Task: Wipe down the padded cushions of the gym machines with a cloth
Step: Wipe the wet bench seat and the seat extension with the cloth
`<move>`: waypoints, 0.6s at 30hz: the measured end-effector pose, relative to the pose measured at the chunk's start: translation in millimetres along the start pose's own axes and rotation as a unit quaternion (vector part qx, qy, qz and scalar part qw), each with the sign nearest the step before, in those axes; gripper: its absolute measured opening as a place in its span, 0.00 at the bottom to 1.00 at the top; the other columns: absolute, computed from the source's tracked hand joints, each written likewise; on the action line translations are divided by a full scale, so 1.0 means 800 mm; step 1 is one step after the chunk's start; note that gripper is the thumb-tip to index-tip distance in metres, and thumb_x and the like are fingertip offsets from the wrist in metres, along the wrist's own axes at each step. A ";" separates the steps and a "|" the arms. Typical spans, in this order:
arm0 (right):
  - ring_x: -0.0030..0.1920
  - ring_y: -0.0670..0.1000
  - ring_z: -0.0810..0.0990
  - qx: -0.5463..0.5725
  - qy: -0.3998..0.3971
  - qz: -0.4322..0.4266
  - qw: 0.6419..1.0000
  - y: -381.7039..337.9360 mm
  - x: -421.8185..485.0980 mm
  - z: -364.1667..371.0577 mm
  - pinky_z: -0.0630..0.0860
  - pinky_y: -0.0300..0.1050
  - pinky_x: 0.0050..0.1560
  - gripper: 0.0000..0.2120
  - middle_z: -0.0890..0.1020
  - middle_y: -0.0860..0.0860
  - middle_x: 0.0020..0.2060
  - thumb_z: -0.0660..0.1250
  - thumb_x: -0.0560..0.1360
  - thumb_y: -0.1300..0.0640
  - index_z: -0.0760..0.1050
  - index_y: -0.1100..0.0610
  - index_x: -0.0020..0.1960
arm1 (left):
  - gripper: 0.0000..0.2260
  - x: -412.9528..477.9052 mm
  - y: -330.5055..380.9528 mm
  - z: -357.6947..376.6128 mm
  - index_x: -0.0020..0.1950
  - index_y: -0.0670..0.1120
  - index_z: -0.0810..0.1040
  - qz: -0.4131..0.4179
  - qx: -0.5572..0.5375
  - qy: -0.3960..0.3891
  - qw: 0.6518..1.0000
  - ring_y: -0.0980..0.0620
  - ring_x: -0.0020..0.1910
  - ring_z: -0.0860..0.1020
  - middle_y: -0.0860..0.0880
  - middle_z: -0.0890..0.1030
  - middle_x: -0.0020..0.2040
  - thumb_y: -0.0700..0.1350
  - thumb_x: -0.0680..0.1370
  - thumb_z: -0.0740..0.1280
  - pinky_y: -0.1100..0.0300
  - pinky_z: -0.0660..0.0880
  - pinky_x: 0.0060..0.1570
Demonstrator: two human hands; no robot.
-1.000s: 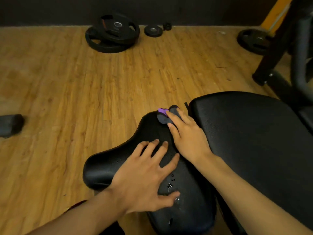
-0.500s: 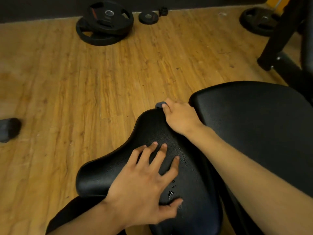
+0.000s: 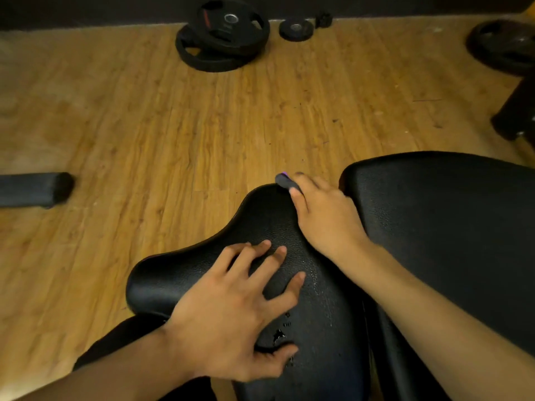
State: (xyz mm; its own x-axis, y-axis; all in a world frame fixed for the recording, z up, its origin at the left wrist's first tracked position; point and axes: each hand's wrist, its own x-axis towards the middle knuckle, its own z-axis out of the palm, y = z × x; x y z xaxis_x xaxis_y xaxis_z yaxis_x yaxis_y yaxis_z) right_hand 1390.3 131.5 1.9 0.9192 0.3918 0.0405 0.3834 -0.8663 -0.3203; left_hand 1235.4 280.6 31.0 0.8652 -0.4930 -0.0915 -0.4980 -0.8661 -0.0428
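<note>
Cloth (image 3: 285,180), dark with a purple corner, sits bunched in the right grip (image 3: 327,215), whose fingers curl over it and hold it against the seat cushion (image 3: 179,282) at that cushion's narrow 12 o'clock tip. Most of the cloth is hidden under the fingers, so its shape is hard to tell. The left grip (image 3: 231,308) lies flat on the middle of the same cushion with fingers spread and straight, clasping nothing. A few droplets (image 3: 280,334) glisten on the cushion by its thumb. At 3 o'clock, just beside the seat, is a wider black back pad (image 3: 448,227). Around them is wooden floor (image 3: 144,125). On it are stacked weight plates (image 3: 223,36) at 12 o'clock, a small plate (image 3: 295,28) beside them, another plate (image 3: 503,44) at 1 o'clock, a machine foot (image 3: 512,114) at 2 o'clock and a black roller (image 3: 34,189) at 9 o'clock.
</note>
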 end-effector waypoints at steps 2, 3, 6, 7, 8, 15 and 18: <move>0.68 0.59 0.73 0.003 0.039 0.001 0.999 -0.003 -0.041 -0.002 0.74 0.53 0.60 0.22 0.73 0.55 0.72 0.54 0.85 0.48 0.67 0.52 0.77 | 0.36 0.000 -0.001 -0.001 0.75 0.51 0.75 0.003 0.002 -0.004 1.000 0.35 0.69 0.73 0.37 0.76 0.71 0.73 0.74 0.62 0.42 0.64 0.67; 0.68 0.59 0.73 -0.004 0.038 0.002 0.999 -0.002 -0.038 0.000 0.73 0.53 0.59 0.22 0.73 0.55 0.71 0.54 0.85 0.48 0.67 0.52 0.76 | 0.36 0.000 -0.001 0.000 0.75 0.52 0.75 0.004 0.002 -0.001 1.000 0.35 0.70 0.73 0.37 0.76 0.71 0.73 0.74 0.62 0.42 0.64 0.67; 0.58 0.60 0.79 0.027 -0.029 0.039 0.998 -0.001 0.031 0.006 0.69 0.49 0.44 0.17 0.81 0.55 0.57 0.54 0.85 0.48 0.76 0.53 0.64 | 0.36 0.000 0.001 0.000 0.75 0.52 0.74 -0.005 0.000 -0.001 1.000 0.35 0.70 0.72 0.38 0.75 0.71 0.72 0.74 0.62 0.43 0.64 0.67; 0.55 0.60 0.79 0.035 -0.067 0.053 0.996 -0.003 0.055 0.005 0.67 0.48 0.41 0.18 0.82 0.55 0.52 0.54 0.84 0.47 0.79 0.54 0.59 | 0.36 0.000 0.001 0.000 0.76 0.52 0.74 -0.008 0.001 0.000 1.000 0.35 0.70 0.72 0.38 0.75 0.72 0.73 0.74 0.62 0.43 0.64 0.66; 0.53 0.60 0.80 0.040 -0.094 0.073 0.992 -0.004 0.071 0.003 0.67 0.47 0.39 0.19 0.82 0.54 0.50 0.54 0.83 0.46 0.80 0.54 0.56 | 0.36 0.000 0.001 0.000 0.76 0.52 0.74 -0.009 0.003 0.004 1.000 0.35 0.71 0.71 0.38 0.75 0.72 0.73 0.74 0.62 0.43 0.64 0.66; 0.68 0.62 0.73 -0.003 0.070 -0.046 0.997 0.003 -0.053 0.005 0.73 0.56 0.62 0.22 0.74 0.55 0.71 0.53 0.84 0.49 0.70 0.53 0.75 | 0.36 0.000 0.000 0.001 0.75 0.52 0.74 -0.013 0.006 0.013 1.000 0.36 0.70 0.71 0.39 0.75 0.71 0.72 0.74 0.62 0.44 0.65 0.65; 0.62 0.63 0.76 0.007 0.007 -0.039 0.999 0.002 0.009 0.008 0.72 0.53 0.54 0.17 0.79 0.57 0.63 0.55 0.85 0.49 0.74 0.54 0.69 | 0.36 -0.001 0.002 0.003 0.75 0.52 0.75 -0.023 0.004 0.020 1.000 0.37 0.70 0.71 0.39 0.75 0.71 0.71 0.73 0.63 0.43 0.65 0.65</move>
State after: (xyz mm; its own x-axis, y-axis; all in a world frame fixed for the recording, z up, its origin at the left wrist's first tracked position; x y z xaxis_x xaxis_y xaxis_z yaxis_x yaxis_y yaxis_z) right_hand 1396.8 134.7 -4.5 0.8875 0.4541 0.0782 0.4529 -0.8285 -0.3294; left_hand 1234.0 279.4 28.7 0.8889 -0.4555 -0.0488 -0.4578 -0.8875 -0.0537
